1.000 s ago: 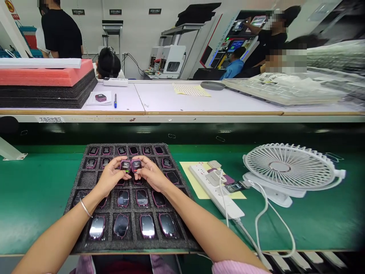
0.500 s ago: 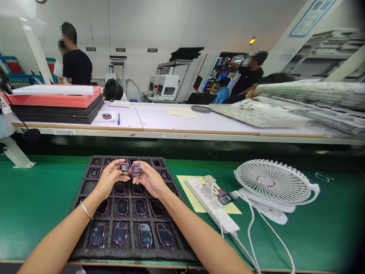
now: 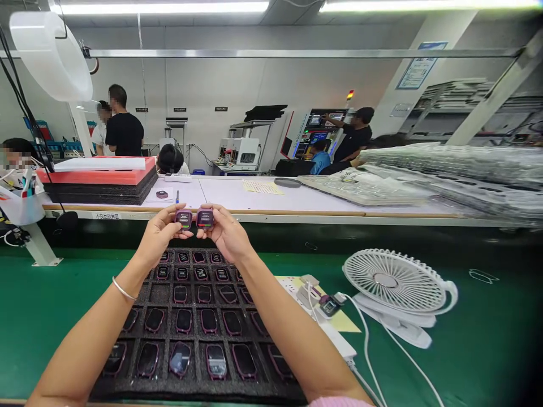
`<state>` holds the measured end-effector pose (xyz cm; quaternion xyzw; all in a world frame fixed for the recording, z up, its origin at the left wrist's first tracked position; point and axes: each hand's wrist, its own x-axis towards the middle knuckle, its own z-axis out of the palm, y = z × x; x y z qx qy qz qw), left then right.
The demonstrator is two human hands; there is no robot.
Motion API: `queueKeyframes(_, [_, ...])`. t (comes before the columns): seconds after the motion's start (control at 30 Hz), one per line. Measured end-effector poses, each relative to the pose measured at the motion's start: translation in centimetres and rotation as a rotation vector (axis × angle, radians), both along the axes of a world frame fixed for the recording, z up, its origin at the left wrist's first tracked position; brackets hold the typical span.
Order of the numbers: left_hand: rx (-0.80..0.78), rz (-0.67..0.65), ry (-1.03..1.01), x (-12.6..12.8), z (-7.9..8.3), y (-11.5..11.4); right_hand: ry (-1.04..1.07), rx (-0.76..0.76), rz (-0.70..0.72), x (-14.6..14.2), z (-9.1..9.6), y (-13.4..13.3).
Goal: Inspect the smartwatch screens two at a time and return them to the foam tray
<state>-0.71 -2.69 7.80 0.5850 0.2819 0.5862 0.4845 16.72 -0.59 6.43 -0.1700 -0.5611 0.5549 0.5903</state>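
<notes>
My left hand [image 3: 159, 234] grips a small purple watch body [image 3: 184, 219] with a lit screen. My right hand [image 3: 227, 232] grips a second purple watch body [image 3: 205, 217] right beside it. Both are held up side by side, above the far end of a black foam tray [image 3: 163, 294]. Several purple watch bodies [image 3: 216, 360] lie in the tray's pockets, screens up. A thin bracelet circles my left wrist.
A white desk fan [image 3: 392, 282] lies on the green mat at right, next to a white power strip [image 3: 335, 339] with a plugged-in device [image 3: 328, 306] and cables. Behind runs a white bench with stacked foam sheets [image 3: 99, 183] and plastic trays [image 3: 445, 169]. Several people work in the background.
Both hands have lifted the two watch bodies up from the tray to well above it. The camera has tilted upward, showing more of the room.
</notes>
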Motion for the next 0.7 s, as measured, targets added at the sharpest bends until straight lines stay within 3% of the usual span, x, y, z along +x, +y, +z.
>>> queueKeyframes(0.17, [0.020, -0.006, 0.000, 0.1, 0.5, -0.8, -0.024, 0.039, -0.005, 0.2, 1.0, -0.9])
queueKeyframes(0.37, [-0.068, -0.085, -0.055, 0.0, 0.6, -3.6, 0.006, -0.072, 0.071, 0.6, 0.5, -3.2])
queueKeyframes(0.43, [-0.137, -0.231, -0.066, 0.0, 0.4, -5.8, 0.010, -0.136, 0.131, 0.8, 0.1, -4.6])
queueKeyframes(0.57, [-0.293, -0.741, -0.150, -0.2, -0.3, -11.2, -0.046, -0.181, 0.193, 0.8, -0.7, -7.7])
queueKeyframes(0.63, [-0.389, -0.938, -0.119, -0.6, -0.3, -13.4, -0.106, -0.128, 0.230, 0.8, -0.8, -9.5])
queueKeyframes(0.7, [-0.445, -1.022, -0.040, -1.2, -0.1, -14.7, -0.167, -0.025, 0.238, 0.9, -0.5, -11.4])
